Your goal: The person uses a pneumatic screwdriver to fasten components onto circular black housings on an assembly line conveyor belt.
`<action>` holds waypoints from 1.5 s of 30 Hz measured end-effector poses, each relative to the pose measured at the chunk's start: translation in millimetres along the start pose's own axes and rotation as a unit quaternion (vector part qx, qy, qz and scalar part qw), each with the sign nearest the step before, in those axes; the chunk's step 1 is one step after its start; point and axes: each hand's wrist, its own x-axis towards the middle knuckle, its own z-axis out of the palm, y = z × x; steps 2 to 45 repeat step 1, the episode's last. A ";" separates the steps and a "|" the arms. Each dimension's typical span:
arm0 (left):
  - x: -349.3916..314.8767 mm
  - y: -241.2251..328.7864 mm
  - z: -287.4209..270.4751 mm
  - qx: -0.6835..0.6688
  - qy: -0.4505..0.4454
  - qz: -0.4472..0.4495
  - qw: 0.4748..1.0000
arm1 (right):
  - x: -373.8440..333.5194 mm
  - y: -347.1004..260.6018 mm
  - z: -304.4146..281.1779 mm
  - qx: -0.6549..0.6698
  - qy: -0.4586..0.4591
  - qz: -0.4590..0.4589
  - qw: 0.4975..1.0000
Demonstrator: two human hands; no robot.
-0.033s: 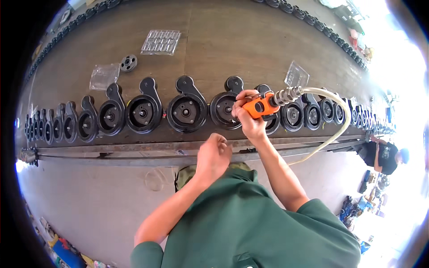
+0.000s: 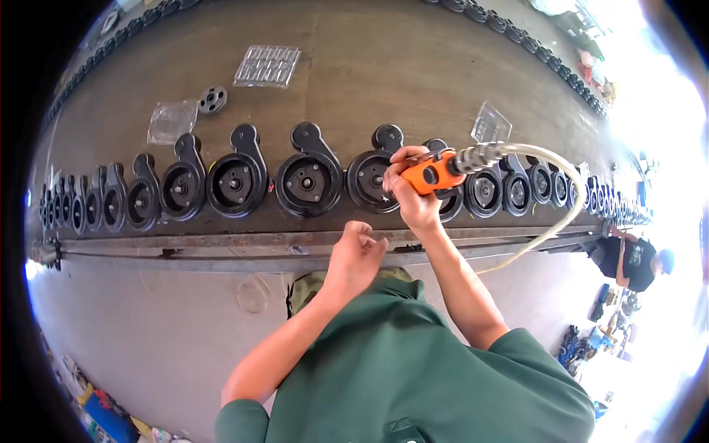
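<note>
My right hand (image 2: 412, 193) is wrapped round an orange air tool (image 2: 425, 177), with a metal fitting and a pale hose (image 2: 565, 173) at its far end. The tool is above the row of black round housings, between the housing (image 2: 369, 181) right of the middle and the partly covered one beside it. My left hand (image 2: 355, 260) hovers near the table's front edge with its fingers curled together; what they hold, if anything, is hidden. In front of it lies a black housing (image 2: 307, 184) with a short arm and a metal shaft at its centre.
More housings (image 2: 238, 184) line the table's front edge both ways. Farther back lie a clear plastic tray (image 2: 267, 66), a clear plastic sheet (image 2: 173, 122), a black wheel (image 2: 213, 100) and another clear piece (image 2: 491, 123). A metal rail (image 2: 221, 247) edges the table. Another person (image 2: 639, 262) stands far right.
My left hand's fingers shift very slightly to the right. My right hand and the air tool stay nearly in place.
</note>
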 end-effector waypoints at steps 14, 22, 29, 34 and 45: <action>15.5 -26.9 7.3 -0.080 -0.015 -0.030 0.996 | 1.4 -6.9 6.6 0.029 -0.005 -0.003 1.000; 15.5 -26.9 7.3 -0.080 -0.015 -0.030 0.996 | 1.4 -6.9 6.6 0.029 -0.005 -0.003 1.000; 15.5 -26.9 7.3 -0.080 -0.015 -0.030 0.996 | 1.4 -6.9 6.6 0.029 -0.005 -0.003 1.000; 15.5 -26.9 7.3 -0.080 -0.015 -0.030 0.996 | 1.4 -6.9 6.6 0.029 -0.005 -0.003 1.000; 15.5 -26.9 7.3 -0.080 -0.015 -0.030 0.996 | 1.4 -6.9 6.6 0.029 -0.005 -0.003 1.000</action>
